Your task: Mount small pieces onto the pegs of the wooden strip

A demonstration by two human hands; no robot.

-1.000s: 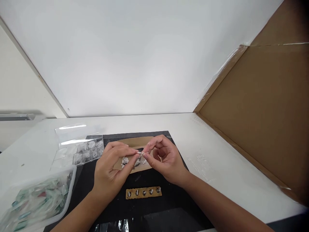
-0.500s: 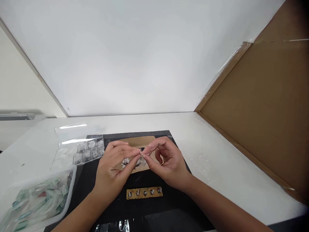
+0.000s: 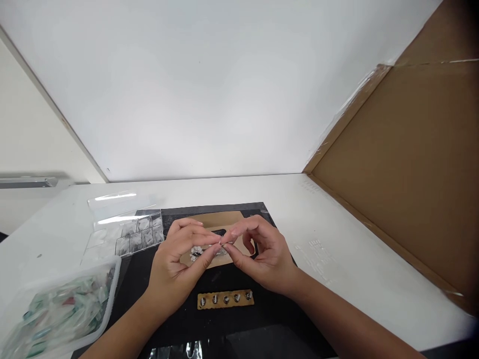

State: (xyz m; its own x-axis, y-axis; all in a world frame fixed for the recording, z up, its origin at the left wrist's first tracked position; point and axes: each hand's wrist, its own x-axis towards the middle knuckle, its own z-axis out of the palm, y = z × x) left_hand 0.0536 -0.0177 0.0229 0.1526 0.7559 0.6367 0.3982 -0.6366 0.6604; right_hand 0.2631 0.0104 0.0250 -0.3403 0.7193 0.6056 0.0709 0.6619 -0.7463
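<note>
My left hand and my right hand meet fingertip to fingertip above a brown paper sheet. Both pinch at the same spot, with thumb against fingers. Whatever is between them is too small and covered to name. On the sheet, behind my left fingers, lie small white and dark pieces, partly hidden. Nearer to me, a tan strip with a row of several small metallic pieces rests on the black mat.
A clear compartment box with its lid raised stands left, holding small white packets. Front left is a translucent tub full of green-and-clear plastic packets. A cardboard panel rises on the right, a white wall behind.
Both hands stay pinched together, with only slight finger movement. The whole view has shifted slightly; the strip and boxes keep their places.
</note>
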